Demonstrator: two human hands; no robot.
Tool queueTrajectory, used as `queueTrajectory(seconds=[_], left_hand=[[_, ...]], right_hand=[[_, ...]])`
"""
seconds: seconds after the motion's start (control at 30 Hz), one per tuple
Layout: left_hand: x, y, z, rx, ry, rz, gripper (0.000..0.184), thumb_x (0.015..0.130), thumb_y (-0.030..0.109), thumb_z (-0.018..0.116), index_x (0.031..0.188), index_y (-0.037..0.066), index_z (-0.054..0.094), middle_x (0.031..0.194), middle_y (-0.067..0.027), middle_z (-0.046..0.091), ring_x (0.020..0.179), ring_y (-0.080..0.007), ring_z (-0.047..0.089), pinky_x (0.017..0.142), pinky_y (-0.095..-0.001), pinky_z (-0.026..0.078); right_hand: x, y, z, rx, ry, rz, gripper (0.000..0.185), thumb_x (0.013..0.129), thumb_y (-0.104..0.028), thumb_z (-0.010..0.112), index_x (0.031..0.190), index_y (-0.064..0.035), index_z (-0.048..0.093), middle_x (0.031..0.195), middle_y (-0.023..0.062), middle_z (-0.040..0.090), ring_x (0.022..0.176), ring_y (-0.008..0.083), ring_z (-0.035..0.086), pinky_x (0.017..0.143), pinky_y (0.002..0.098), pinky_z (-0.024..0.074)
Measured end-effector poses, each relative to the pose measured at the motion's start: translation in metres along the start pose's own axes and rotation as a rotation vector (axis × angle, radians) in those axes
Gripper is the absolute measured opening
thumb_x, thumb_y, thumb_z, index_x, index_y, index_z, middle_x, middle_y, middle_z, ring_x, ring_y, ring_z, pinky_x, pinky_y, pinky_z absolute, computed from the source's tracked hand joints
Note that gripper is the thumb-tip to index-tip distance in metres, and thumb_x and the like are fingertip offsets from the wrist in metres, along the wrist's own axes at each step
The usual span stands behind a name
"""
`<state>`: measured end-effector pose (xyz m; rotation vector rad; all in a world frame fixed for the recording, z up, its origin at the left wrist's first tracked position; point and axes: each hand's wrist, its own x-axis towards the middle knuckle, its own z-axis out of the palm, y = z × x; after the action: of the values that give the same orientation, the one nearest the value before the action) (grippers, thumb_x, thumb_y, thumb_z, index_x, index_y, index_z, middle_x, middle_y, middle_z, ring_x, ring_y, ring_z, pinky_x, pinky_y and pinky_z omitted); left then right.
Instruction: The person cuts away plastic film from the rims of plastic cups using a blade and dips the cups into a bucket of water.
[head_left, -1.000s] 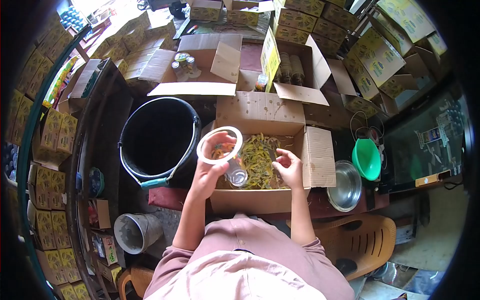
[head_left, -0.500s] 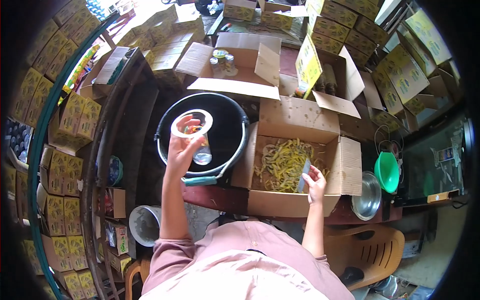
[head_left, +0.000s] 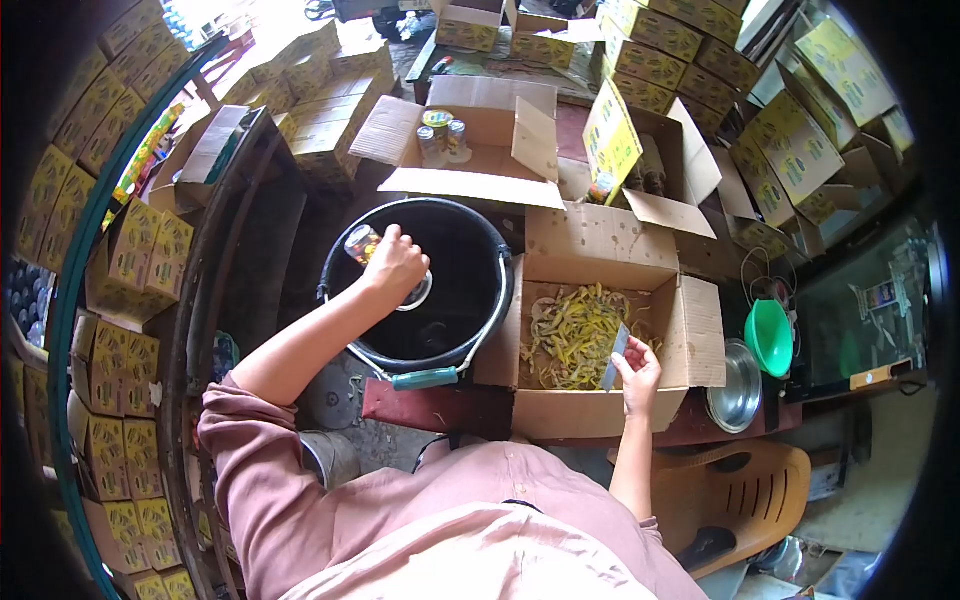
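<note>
My left hand [head_left: 396,268] is closed around a small clear jar [head_left: 362,243] with a colourful label. It holds the jar tilted over the black bucket [head_left: 345,335], its base toward the upper left. A white-rimmed round piece [head_left: 424,298] shows below the hand; whether it is joined to the jar is hidden. My right hand [head_left: 638,374] pinches a flat grey-blue strip [head_left: 613,360] over the open cardboard box [head_left: 570,412]. Inside that box lies a heap of yellow-green, chilli-like pieces [head_left: 575,335]. The inside of the bucket is dark.
Behind stands an open carton [head_left: 470,183] with several jars [head_left: 457,140]. A green bowl [head_left: 768,338] and a metal bowl [head_left: 735,388] sit at right, near an orange plastic chair [head_left: 745,490]. Stacked yellow cartons [head_left: 125,370] line the left side. The bucket's handle [head_left: 425,379] hangs in front.
My left hand has turned over and moved slightly right, tipping the jar from base-down to base-up over the bucket. My right hand keeps the strip, nearly still.
</note>
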<state>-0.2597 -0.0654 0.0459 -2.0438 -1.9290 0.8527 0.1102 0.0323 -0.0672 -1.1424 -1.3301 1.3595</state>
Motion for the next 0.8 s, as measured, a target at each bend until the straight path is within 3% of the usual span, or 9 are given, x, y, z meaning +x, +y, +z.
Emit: queueTrajectory(seconds=[0.07,0.2,0.33,0.47,0.5,0.57,0.6,0.7,0.8], left_hand=[[0.007,-0.004,-0.005,-0.059,-0.017,-0.021,0.049,0.059,0.023,0.076,0.1,0.01,0.054,0.085,-0.0032,0.062,0.087,-0.0181,0.058,0.082,-0.0353,0.036],[0.017,-0.007,-0.022,-0.095,-0.151,-0.031,0.055,0.055,0.029,0.078,0.102,0.012,0.055,0.085,-0.005,0.063,0.088,-0.0196,0.059,0.078,-0.0372,0.039],[0.025,-0.015,-0.042,-0.199,-0.232,-0.126,0.059,0.064,0.046,0.067,0.11,0.013,0.054,0.09,-0.009,0.062,0.084,-0.0251,0.062,0.069,-0.0412,0.045],[0.042,-0.029,-0.068,-0.383,-0.255,-0.312,0.083,0.063,0.046,0.066,0.127,0.006,0.032,0.099,-0.017,0.059,0.088,-0.0306,0.06,0.074,-0.0414,0.047],[0.044,-0.031,-0.08,-0.42,-0.207,-0.314,0.088,0.058,0.036,0.069,0.128,0.002,0.028,0.107,-0.0213,0.054,0.09,-0.0322,0.059,0.076,-0.0401,0.048],[0.064,-0.039,-0.074,-0.378,-0.037,-0.187,0.085,0.053,0.023,0.071,0.124,0.0,0.03,0.112,-0.0238,0.047,0.091,-0.0342,0.057,0.076,-0.0397,0.048],[0.079,-0.039,-0.087,-0.386,-0.086,-0.206,0.091,0.051,0.018,0.075,0.128,0.003,0.029,0.124,-0.0226,0.04,0.1,-0.0345,0.054,0.084,-0.04,0.046],[0.125,-0.041,-0.123,-0.537,-0.039,-0.095,0.077,0.054,0.017,0.074,0.12,0.004,0.035,0.121,-0.0249,0.04,0.099,-0.0362,0.054,0.08,-0.0396,0.048],[0.191,-0.039,-0.14,-0.483,0.089,-0.007,0.056,0.057,0.02,0.073,0.106,0.008,0.05,0.105,-0.0185,0.05,0.089,-0.0339,0.057,0.072,-0.0402,0.049]], right_hand=[[0.0,-0.003,-0.009,-0.01,0.026,-0.015,0.036,0.07,0.006,0.065,0.105,0.0003,0.056,0.079,0.0017,0.059,0.07,0.0073,0.056,0.067,0.0206,0.0472],[0.006,-0.005,-0.033,-0.001,0.05,-0.019,0.033,0.07,0.006,0.065,0.102,0.0,0.057,0.082,0.0026,0.06,0.072,0.0074,0.056,0.068,0.0202,0.0471],[0.015,-0.01,-0.048,0.031,0.061,-0.008,0.033,0.07,0.006,0.065,0.101,0.0,0.057,0.082,0.0025,0.06,0.072,0.0073,0.056,0.068,0.0205,0.0474],[0.033,0.0,-0.056,0.076,0.046,0.035,0.032,0.07,0.003,0.065,0.101,0.0004,0.057,0.083,0.0026,0.061,0.073,0.0084,0.057,0.068,0.0221,0.048],[0.037,0.002,-0.055,0.105,0.037,0.064,0.032,0.07,0.004,0.065,0.101,0.0007,0.057,0.082,0.0026,0.06,0.073,0.0084,0.056,0.068,0.0222,0.0481],[0.044,0.005,-0.053,0.118,0.025,0.067,0.032,0.07,0.005,0.065,0.1,0.0012,0.057,0.082,0.0027,0.06,0.073,0.0086,0.056,0.068,0.0226,0.0484],[0.047,0.003,-0.052,0.138,0.013,0.059,0.031,0.07,0.007,0.065,0.099,0.0016,0.057,0.081,0.0026,0.06,0.072,0.0085,0.056,0.067,0.023,0.0488],[0.053,0.001,-0.05,0.189,-0.014,0.075,0.031,0.07,0.007,0.064,0.099,0.0012,0.056,0.079,0.0014,0.058,0.07,0.0076,0.055,0.066,0.0225,0.0484],[0.061,0.008,-0.052,0.19,-0.03,0.075,0.03,0.071,0.007,0.064,0.099,0.0001,0.056,0.078,0.001,0.059,0.07,0.0067,0.054,0.067,0.021,0.0473]])
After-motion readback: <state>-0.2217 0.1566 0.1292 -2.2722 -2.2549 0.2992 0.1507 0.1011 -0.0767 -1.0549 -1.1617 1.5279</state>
